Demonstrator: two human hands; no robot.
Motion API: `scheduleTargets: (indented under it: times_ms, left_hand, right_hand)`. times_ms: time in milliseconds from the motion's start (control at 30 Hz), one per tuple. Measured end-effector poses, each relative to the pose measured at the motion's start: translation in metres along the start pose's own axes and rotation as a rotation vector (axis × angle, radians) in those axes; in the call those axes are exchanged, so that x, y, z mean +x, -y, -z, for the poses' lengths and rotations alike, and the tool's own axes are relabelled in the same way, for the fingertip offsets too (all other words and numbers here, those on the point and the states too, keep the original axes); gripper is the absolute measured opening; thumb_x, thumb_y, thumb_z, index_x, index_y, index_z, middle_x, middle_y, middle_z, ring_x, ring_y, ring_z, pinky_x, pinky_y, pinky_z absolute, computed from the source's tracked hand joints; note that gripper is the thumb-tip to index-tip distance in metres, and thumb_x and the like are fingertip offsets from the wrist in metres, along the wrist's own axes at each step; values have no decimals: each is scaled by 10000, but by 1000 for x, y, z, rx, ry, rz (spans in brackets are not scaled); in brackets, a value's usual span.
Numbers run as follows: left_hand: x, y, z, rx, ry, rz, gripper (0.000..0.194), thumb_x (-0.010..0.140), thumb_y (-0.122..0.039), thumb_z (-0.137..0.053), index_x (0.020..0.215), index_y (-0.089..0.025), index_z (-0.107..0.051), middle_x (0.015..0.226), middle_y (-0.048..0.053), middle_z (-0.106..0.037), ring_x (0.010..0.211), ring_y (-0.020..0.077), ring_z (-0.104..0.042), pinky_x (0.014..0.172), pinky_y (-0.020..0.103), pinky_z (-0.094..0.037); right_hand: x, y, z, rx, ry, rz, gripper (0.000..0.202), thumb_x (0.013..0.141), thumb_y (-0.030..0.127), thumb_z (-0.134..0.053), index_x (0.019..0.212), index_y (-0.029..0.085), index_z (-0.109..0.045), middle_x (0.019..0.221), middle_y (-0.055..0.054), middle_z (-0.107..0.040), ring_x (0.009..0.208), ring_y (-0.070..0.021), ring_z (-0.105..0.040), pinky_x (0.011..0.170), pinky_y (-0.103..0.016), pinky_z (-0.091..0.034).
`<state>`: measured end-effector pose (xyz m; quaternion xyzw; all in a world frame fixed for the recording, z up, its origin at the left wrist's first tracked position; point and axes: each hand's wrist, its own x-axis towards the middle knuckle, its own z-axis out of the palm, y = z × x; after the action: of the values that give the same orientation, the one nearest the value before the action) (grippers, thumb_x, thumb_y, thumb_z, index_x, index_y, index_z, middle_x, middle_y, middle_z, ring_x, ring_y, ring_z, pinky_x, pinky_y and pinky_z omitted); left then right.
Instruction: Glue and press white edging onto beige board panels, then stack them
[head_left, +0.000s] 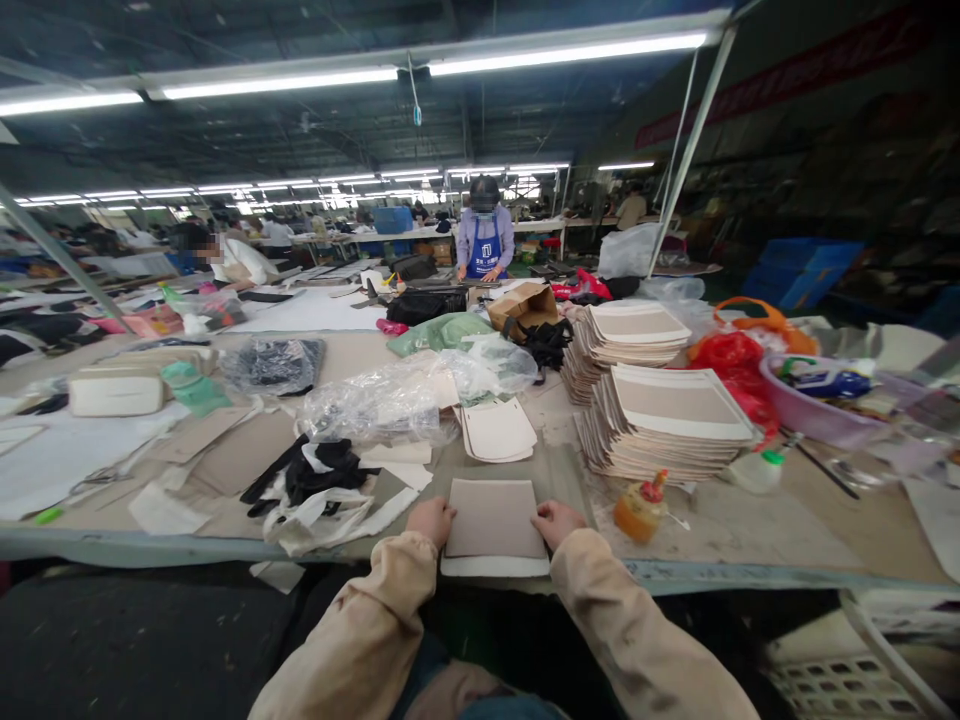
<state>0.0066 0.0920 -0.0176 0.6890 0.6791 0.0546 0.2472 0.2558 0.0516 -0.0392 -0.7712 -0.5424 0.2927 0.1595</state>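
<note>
A flat beige-and-white panel lies at the near edge of the worktable. My left hand rests with curled fingers on its left edge and my right hand presses on its right edge. A small stack of white panels lies just beyond it. Two tall stacks of similar panels stand to the right. A small orange glue bottle sits right of my right hand.
Crumpled clear plastic, black and white fabric scraps and cardboard sheets lie to the left. A pink basin and red bags sit at the right. A person in a blue apron works across the table.
</note>
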Motion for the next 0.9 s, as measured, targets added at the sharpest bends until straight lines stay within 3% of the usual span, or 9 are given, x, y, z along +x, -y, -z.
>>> scheduleTargets:
  times_ms: [367,900]
  left_hand:
    - [4,-1,-4,159,55,44,281,886,-319,-410,947,-146,-623,971,151,-675,942,250,-624,805,341,-442]
    - [7,1,-5,172,74,32,281,873,-330,-400,907,-160,-621,966,145,-680,943,269,-623,773,349,-439]
  right_hand:
    - [0,4,1,-114,33,7,185,797,276,-625,932,158,-670,833,-56,-692,846,-198,-616,708,-264,-407]
    - [6,8,-3,-155,17,-34,113,781,266,-635,827,171,-676,821,-60,-679,834,-207,-605,682,-273,-394]
